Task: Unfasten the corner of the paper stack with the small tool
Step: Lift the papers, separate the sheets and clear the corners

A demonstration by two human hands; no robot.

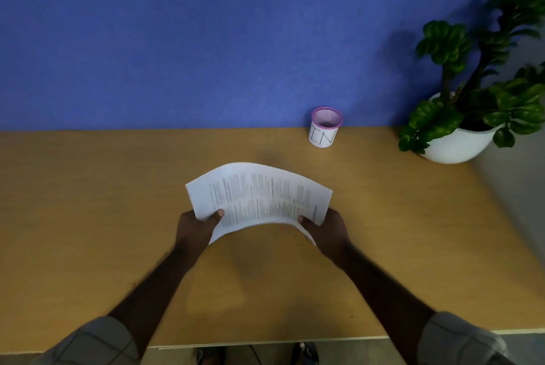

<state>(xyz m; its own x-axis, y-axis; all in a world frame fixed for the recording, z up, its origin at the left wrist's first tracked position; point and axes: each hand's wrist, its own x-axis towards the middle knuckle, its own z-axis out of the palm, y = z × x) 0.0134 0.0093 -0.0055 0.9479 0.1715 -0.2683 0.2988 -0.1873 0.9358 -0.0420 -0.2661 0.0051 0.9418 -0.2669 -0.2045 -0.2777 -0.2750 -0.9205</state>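
While the printed paper stack (259,196) is held up off the wooden desk (88,217), it is pinched at its two near corners: the left hand (196,224) is closed on one corner with the thumb on top, and the right hand (327,230) is closed on the other in the same way. Between the fingers the sheets are bowed upward into an arch, so the stack is judged light, thin and floppy, easily creased or torn if pulled hard. No staple or clip can be made out, and no small tool is seen in either hand or on the desk. Beyond the right fingers a pink-rimmed cup (324,128) is seen, and farther right a potted plant (472,105). A grip close beside the fastened corner is judged best, with the sheets laid flat.
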